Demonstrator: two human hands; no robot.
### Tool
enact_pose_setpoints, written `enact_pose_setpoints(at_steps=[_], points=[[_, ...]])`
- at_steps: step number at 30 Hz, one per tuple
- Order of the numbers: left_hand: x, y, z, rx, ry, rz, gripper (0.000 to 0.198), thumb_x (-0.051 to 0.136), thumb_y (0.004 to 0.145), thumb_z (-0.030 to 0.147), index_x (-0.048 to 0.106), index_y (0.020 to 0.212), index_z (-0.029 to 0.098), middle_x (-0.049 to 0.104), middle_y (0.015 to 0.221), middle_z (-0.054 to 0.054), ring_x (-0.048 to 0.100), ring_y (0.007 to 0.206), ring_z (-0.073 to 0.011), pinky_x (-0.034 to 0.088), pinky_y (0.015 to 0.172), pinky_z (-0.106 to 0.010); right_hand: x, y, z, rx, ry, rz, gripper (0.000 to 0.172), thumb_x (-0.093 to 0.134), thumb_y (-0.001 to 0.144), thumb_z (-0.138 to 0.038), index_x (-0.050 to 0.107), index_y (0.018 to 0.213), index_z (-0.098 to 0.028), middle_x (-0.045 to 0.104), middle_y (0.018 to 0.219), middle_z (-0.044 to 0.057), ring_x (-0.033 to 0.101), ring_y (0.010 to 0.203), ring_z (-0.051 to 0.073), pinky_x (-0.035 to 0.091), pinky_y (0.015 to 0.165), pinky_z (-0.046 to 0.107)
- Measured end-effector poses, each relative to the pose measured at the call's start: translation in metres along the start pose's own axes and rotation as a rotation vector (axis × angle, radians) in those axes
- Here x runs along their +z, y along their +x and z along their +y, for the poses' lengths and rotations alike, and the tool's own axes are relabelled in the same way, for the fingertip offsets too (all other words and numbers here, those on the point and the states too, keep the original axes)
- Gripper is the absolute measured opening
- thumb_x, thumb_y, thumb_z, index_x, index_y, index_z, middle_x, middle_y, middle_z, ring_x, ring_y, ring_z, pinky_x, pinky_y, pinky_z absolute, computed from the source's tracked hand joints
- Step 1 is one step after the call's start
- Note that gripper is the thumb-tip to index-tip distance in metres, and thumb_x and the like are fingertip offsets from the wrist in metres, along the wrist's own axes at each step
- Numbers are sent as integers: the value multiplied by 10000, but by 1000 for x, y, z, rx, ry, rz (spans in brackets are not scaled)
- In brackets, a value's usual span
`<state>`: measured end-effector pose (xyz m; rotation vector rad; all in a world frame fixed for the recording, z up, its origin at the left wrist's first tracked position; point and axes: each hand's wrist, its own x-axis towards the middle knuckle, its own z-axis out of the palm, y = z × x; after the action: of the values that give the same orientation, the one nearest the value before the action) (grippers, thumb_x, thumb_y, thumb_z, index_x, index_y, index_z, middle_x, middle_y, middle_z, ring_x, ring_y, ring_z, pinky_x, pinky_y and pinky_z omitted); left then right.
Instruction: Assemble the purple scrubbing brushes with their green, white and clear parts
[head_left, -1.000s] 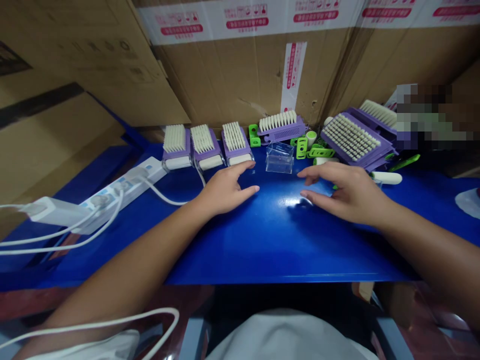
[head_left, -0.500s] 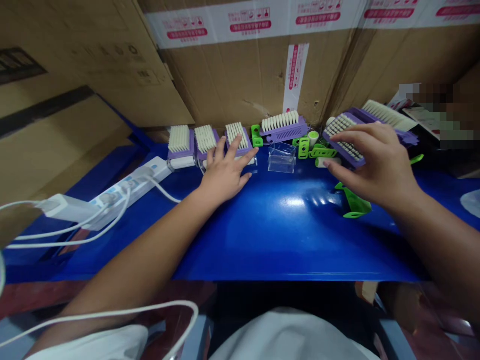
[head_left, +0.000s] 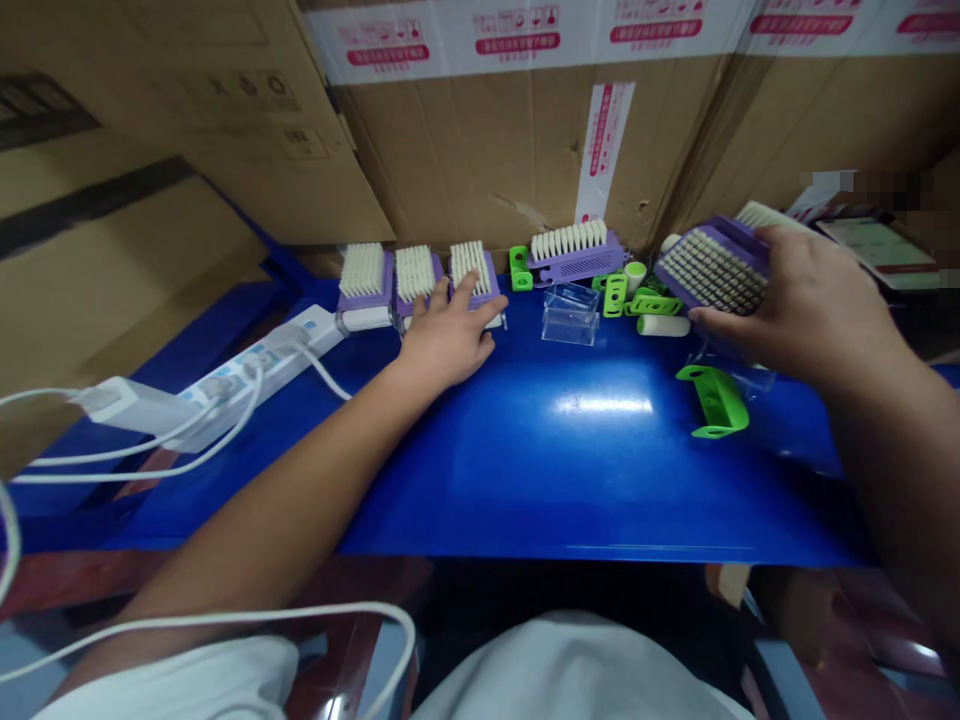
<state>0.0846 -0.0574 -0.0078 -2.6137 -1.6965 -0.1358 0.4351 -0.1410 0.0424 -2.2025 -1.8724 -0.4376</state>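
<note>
My left hand is open, fingers spread, its fingertips resting on the front of a purple brush head with cream bristles. Two similar heads, a left one and a middle one, stand beside it. On the right, my right hand grips a tilted purple brush head, thumb at its lower edge and fingers at the far right side. Its bristles face me. Below lies a bent green bracket; a white roller is left of the thumb.
Another purple brush head leans by the cardboard box. Before it are clear plastic pieces and small green parts. A power strip with white cables lies at left. A phone-like screen is at far right.
My right hand has moved right and closed on the tilted brush head, which now shows more of its bristle face. My left hand stays by the row of heads. The view has shifted slightly.
</note>
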Motion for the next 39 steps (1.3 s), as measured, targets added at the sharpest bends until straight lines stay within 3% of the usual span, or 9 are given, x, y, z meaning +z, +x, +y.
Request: enact_pose_setpoints(at_steps=[4,8,12,19,27,32,39], points=[[5,-2,-5,1,-27,36,613,531,1089,313,505,1700,366,201,1906,-109,207,1735,-543,268,1328,-815,-1,0,1,1,-59,-85,1063,861,854,-601,437,1672,-69,675,1496,332,635,1410,528,526,1135,621],[5,-5,-12,18,-36,75,678,570,1078,328,428,1740,354,207,1904,-124,187,1750,-504,250,1340,-796,-3,-8,-3,1,-122,-49,922,846,862,-514,497,1615,-113,739,1372,319,711,1260,523,572,1005,631],[1,-7,-17,12,-55,38,739,616,1056,370,399,1757,277,165,1904,-178,173,1746,-531,250,1359,-762,-3,-13,-10,5,-119,-38,928,820,813,-431,492,1621,-111,752,1369,293,735,1171,509,590,889,563],[1,-10,-17,10,-114,46,809,682,1011,379,398,1749,213,185,1891,-210,184,1742,-534,250,1388,-698,1,-14,-16,-8,-48,-73,983,786,833,-459,420,1674,-104,691,1449,305,721,1223,537,614,871,589],[5,-10,-18,32,-157,62,767,692,1005,393,452,1715,235,230,1886,-186,220,1738,-516,250,1391,-699,-1,-11,-17,-8,5,-12,913,775,830,-355,449,1647,-109,733,1430,303,743,1228,520,643,900,608],[6,-10,-19,29,-107,51,780,675,1024,416,415,1735,230,222,1887,-184,232,1734,-518,276,1393,-675,-4,-13,-22,29,21,87,951,839,767,-325,487,1643,-208,715,1521,226,709,1325,530,650,959,689],[8,-10,-20,55,-85,73,769,662,1036,410,407,1736,222,248,1877,-188,268,1726,-510,303,1393,-662,1,-15,-17,-92,104,225,946,825,730,-358,521,1607,-177,689,1556,230,717,1310,517,656,965,689]])
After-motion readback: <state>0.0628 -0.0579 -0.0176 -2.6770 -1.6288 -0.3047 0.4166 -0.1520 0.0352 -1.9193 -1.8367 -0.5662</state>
